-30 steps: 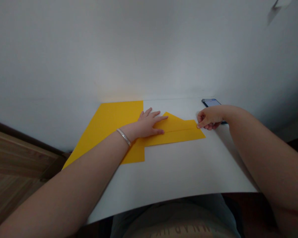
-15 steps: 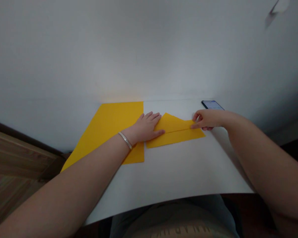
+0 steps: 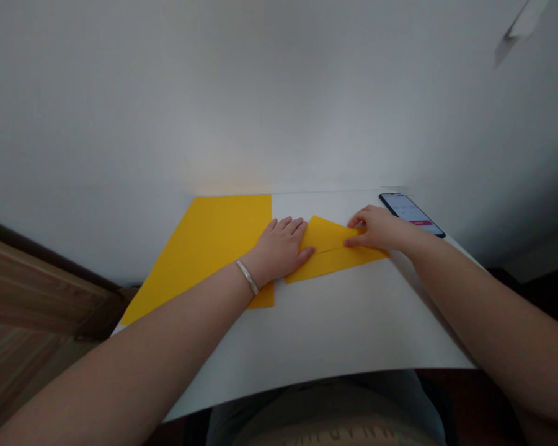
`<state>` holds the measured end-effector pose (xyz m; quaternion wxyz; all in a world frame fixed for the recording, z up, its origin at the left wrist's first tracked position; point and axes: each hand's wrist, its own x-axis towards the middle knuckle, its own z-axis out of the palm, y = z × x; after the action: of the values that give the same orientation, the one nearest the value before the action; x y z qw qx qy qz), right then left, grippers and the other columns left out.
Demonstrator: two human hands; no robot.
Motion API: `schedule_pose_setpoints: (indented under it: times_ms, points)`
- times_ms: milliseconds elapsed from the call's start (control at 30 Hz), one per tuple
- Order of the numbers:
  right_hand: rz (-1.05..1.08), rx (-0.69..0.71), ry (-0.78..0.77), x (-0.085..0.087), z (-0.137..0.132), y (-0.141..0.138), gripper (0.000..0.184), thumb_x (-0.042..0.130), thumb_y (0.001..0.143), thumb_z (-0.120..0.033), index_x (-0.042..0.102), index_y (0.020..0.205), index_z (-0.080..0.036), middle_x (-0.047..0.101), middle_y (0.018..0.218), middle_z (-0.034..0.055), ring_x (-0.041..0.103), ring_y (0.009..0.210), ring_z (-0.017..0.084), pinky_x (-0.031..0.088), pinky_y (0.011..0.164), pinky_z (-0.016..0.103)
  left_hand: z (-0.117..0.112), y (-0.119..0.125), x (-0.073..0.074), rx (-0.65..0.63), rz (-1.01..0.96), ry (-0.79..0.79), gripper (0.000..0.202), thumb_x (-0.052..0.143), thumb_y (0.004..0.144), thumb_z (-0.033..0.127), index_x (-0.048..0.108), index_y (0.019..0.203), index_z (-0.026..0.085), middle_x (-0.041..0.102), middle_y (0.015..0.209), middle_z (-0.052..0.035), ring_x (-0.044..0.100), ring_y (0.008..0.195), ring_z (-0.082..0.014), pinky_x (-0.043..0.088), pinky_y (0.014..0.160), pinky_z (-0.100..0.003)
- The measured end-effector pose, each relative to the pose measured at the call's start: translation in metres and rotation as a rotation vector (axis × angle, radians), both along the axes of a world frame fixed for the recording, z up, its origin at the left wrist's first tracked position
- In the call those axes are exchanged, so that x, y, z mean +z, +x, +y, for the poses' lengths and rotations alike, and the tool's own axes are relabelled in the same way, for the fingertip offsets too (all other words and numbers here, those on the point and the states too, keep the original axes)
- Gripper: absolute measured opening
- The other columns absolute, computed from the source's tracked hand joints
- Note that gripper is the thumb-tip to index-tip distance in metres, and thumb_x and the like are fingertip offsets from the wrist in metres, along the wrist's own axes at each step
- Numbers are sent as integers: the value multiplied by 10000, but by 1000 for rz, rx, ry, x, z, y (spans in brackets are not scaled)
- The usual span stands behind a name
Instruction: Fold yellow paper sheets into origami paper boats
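A folded piece of yellow paper (image 3: 328,251) lies on the white table, with a crease or layer edge running along it and a blunt corner pointing away from me. Across its left end my left hand (image 3: 283,244) rests flat, fingers spread and thumb on the fold line. My right hand (image 3: 365,229) is at the paper's right part, thumb and fingers closed on its upper edge. A silver bracelet circles my left wrist. Left of the folded piece is a large flat yellow sheet (image 3: 214,235), partly hidden under my left forearm.
A phone (image 3: 411,214) with a lit screen lies at the table's far right, beyond my right forearm. The white table (image 3: 325,328) meets a wall (image 3: 279,99) at the back. Wooden furniture (image 3: 37,297) stands to the left.
My right hand has moved left along the paper's upper edge, uncovering more of the phone. The left hand stays pressed on the paper; the view has shifted slightly.
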<state>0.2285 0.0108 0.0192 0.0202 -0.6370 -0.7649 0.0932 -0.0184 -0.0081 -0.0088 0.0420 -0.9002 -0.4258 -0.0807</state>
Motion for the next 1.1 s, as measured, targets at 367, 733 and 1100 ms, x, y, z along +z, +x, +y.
schedule_pose_setpoints:
  times_ms: [367,733,1100]
  points:
    - [322,-172,-156,3,-6,5,308,618,724,-527,620,732,-219,680,759,31,583,648,158,370,500,258,-2,-4,-2,22,-23,-31,535,362,938,409,330,1416,171,400,1460,-121,366,1327,-280,273,1079,-488]
    - [892,-201,-356,18,-15,-8,380,402,890,-422,512,1182,-205,664,1120,132,648,921,232,519,716,298,-6,-2,17,-57,-207,188,423,510,869,323,523,1266,178,539,1193,-120,483,1102,-276,401,977,-433]
    - [999,157,-60,17,-36,-35,438,308,935,-475,586,1164,-225,527,1372,90,485,1250,221,459,956,374,5,12,11,-161,-586,-278,443,126,999,293,391,1345,213,549,1301,-86,514,1192,-175,434,999,-336]
